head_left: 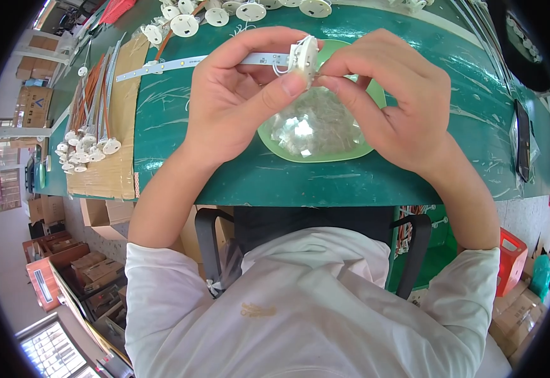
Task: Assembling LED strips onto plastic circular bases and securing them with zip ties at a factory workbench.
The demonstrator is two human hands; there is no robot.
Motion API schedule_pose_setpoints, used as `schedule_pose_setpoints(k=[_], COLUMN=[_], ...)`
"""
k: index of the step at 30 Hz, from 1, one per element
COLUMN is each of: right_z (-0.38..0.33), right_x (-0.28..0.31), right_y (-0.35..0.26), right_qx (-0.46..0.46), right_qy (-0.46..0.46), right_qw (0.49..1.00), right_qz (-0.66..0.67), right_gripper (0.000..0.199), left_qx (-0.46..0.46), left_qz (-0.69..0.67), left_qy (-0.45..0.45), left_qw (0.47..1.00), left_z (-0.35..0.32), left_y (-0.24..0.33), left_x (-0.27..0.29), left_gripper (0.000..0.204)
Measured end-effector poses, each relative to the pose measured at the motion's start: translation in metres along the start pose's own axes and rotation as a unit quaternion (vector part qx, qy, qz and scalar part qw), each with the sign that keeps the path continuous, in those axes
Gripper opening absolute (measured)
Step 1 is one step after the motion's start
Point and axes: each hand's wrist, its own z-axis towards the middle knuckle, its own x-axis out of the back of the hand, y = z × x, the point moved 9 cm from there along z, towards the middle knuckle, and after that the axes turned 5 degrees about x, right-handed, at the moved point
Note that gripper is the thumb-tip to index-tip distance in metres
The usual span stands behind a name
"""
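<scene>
Gripping disc (302, 58) on edge in L hand (224, 104), thumb on near side, fingers behind; holding it up over green bowl's (325, 157) upper L part. Holding LED strip (177, 65) in same hand too, from beside disc out L, far end over cardboard (120, 181). Keeping R hand (410, 97) at disc's R face, thumb + index tips close tog.; can't tell if pinching sth tiny. In bowl: lots of clear pcs (316, 129), too small to ID. On cardboard: bunch of strips w/ white ends (86, 148). Along far side of green table (262, 186): row of spare discs (185, 25), apart from hands. At far R: 1 black flat item (523, 142).
</scene>
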Motion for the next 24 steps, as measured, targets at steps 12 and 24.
schedule_pose_setpoints(k=[12,24], right_z=[-0.008,-0.011], right_x=[0.001,-0.004], right_y=[-0.010,-0.006], right_qx=[0.050,0.014], right_qy=[0.099,0.111], right_qw=[0.991,0.993], right_qz=[-0.077,-0.038], right_gripper=[0.015,0.017], left_qx=[0.005,0.021], left_qz=[0.011,0.018], left_qy=[0.070,0.060], left_qw=[0.997,0.998], left_z=[-0.005,-0.008], left_y=[-0.007,-0.010], left_x=[0.006,0.008], left_gripper=[0.040,0.038])
